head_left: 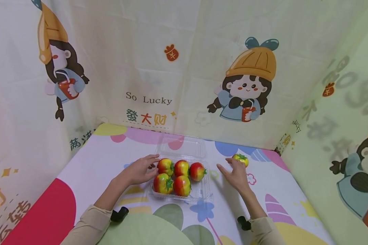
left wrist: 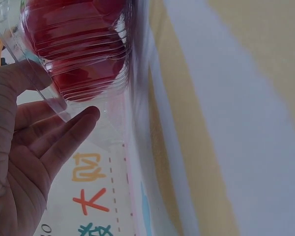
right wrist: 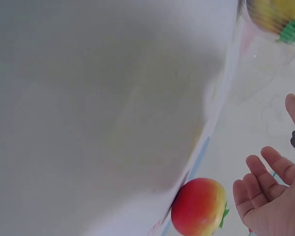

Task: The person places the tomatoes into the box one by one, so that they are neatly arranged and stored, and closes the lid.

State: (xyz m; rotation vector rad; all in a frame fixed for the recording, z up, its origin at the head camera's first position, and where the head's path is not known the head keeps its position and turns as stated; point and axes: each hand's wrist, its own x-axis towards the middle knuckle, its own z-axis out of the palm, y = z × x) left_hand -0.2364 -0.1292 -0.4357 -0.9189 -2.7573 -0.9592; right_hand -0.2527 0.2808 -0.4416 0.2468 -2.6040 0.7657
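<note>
A clear plastic box (head_left: 202,192) stands on the table with its lid (head_left: 181,147) folded back. Several red-and-yellow, tomato-like fruits (head_left: 182,186) with green leafy tops lie in it, and the front right part of the box holds none. At the box's left side, my left hand (head_left: 141,171) holds the rim, its thumb and fingers on either side of the plastic in the left wrist view. My right hand (head_left: 236,175) hovers right of the box, fingers apart, holding nothing. Just beyond it sits another such fruit (right wrist: 199,206), partly hidden by the hand in the head view.
A patterned cloth (head_left: 159,224) covers the table. Printed curtains (head_left: 196,68) enclose it at the back and both sides. Black wrist devices (head_left: 119,214) show below both hands.
</note>
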